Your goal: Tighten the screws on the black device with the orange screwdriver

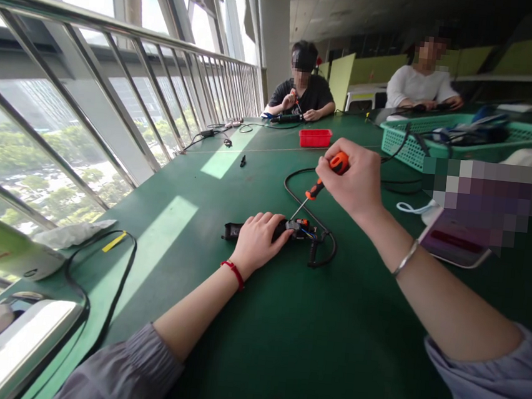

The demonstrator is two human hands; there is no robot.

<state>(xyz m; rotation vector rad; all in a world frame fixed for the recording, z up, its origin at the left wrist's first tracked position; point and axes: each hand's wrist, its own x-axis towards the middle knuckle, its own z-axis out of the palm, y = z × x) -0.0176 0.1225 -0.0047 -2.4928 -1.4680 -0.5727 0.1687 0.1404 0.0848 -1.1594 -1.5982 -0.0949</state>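
Note:
My right hand (355,180) is closed around an orange and black screwdriver (314,190), held at a slant. Its thin shaft runs down to the opened black device (299,226) on the green table; whether the tip sits in a screw is too small to tell. Coloured wires and an orange part show at the device's right end. My left hand (258,241) lies over the black housing, fingers wrapped across it, pressing it on the table. A black cord (335,247) loops out from the device's right end.
A small red tray (315,138) stands beyond my hands. At right are a teal basket (405,144) of tools and a phone-like slab (454,239). A green bottle (2,246) and black cable (131,262) lie left, beside the railing. Two people sit across the table (326,356).

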